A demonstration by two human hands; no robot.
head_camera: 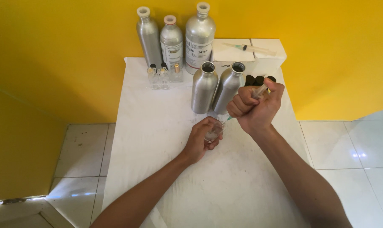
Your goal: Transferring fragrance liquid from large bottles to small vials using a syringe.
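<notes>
Left hand (202, 141): gripped small glass bottle (213, 131) on white table (166, 126).
Right hand (258, 105): fist closed round syringe (259, 91), needle at bottle's mouth.
Advice: best kept bottle steady, plunger slow.

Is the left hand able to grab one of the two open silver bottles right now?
Probably not as things stand. The left hand is already wrapped around a small glass bottle. The two open silver bottles stand just behind it with nothing between, so the way is free once that hand is emptied.
</notes>
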